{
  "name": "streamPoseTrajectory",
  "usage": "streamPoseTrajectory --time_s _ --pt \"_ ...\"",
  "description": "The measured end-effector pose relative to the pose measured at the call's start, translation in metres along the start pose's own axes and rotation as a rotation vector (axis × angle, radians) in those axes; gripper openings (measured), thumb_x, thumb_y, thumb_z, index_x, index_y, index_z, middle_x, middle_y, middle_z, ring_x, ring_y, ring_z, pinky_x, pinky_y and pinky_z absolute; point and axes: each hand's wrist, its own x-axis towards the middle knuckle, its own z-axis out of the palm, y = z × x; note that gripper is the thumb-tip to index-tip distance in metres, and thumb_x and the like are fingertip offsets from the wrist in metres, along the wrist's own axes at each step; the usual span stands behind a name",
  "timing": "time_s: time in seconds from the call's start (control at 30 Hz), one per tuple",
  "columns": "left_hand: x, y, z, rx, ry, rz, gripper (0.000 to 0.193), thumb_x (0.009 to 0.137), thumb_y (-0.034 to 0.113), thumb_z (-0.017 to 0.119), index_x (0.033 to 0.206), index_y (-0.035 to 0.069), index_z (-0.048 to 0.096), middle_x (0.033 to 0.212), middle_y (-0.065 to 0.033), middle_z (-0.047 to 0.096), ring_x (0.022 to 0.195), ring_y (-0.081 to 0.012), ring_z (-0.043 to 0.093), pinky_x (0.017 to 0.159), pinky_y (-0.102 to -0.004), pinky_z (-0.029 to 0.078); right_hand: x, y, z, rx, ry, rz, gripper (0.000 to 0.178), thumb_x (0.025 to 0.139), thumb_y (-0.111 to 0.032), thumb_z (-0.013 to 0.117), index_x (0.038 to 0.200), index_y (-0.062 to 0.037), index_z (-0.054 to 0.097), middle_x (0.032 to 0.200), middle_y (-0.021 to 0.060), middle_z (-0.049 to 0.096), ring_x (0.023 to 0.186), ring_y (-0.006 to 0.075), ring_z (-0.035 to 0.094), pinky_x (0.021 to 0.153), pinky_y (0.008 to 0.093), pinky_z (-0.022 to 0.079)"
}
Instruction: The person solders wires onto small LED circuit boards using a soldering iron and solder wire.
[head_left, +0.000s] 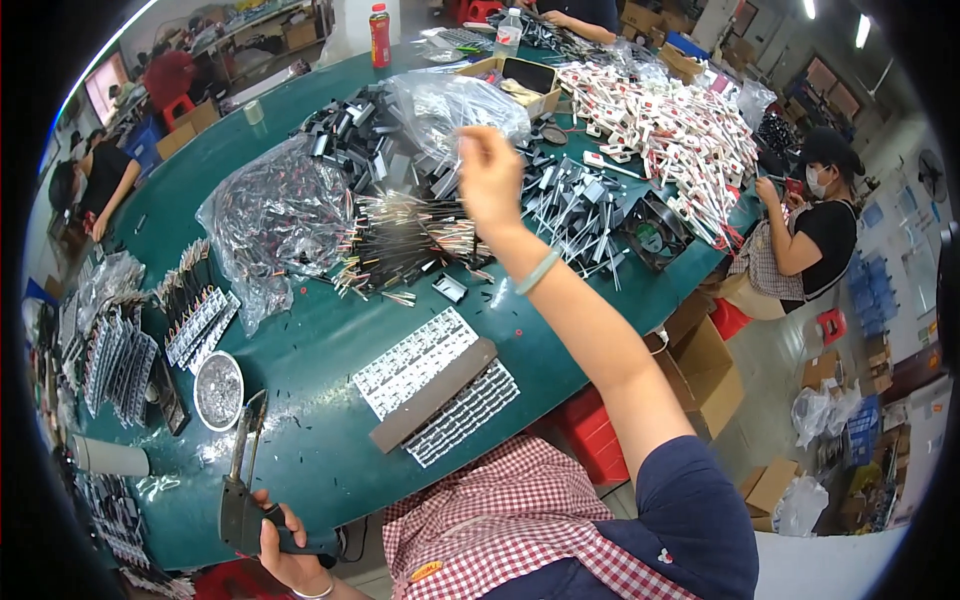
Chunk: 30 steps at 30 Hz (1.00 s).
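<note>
My left hand (285, 550) grips the handle of a dark pistol-shaped soldering gun (238, 512), its two long prongs pointing up and away from me. Raised over the middle of the table, my right hand (490, 180) has its fingers curled together; whatever they hold, if anything, is hidden. Below and left of it lies a heap of thin wires (400, 245) with bare ends. A clear plastic bag (440, 110) lies behind the hand, over black plastic housings (350, 135). In front of me, a brown bar (435, 397) rests across white patterned panels (410, 360).
A round white bowl (222, 362) and racks of small parts (120, 365) occupy the left side. Black parts with grey leads (575, 215), a small fan (655, 235) and a large white-and-red pile (660, 120) cover the right. Co-workers (815, 220) sit around the table.
</note>
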Motion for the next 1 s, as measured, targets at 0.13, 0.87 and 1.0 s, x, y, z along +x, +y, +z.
streamPoseTrajectory --time_s 0.13,0.87,1.0 --pt "-0.001 -0.005 0.002 -0.020 0.005 -0.014 0.044 0.091 0.006 0.056 0.131 -0.006 0.042 0.124 -0.0164 0.052 0.071 -0.0147 0.051 0.045 -0.0198 0.042 -0.025 0.040 -0.045 0.490 0.347 0.574 0.030 0.094 0.000 0.054 0.123 0.0030 0.050 0.107 0.0098 0.059 0.091 0.0171 0.060 0.075 0.0284 0.051" --pt "-0.008 -0.019 0.024 0.038 -0.041 -0.071 0.046 0.089 0.006 0.058 0.131 -0.005 0.042 0.123 -0.0178 0.053 0.069 -0.0148 0.051 0.044 -0.0199 0.042 -0.113 0.047 -0.073 -0.394 -0.700 -0.465 0.008 0.078 -0.010 0.069 0.084 -0.0090 0.064 0.089 0.0030 0.059 0.087 0.0229 0.059 0.072 0.0358 0.049" --pt "-0.008 -0.021 0.026 -0.016 -0.014 -0.097 0.046 0.089 0.006 0.058 0.131 -0.005 0.042 0.121 -0.0178 0.054 0.069 -0.0148 0.051 0.044 -0.0198 0.042 -0.101 0.041 -0.069 -0.360 -0.695 -0.459 0.010 0.077 -0.009 0.071 0.085 -0.0068 0.066 0.087 0.0050 0.059 0.084 0.0249 0.061 0.070 0.0366 0.051"
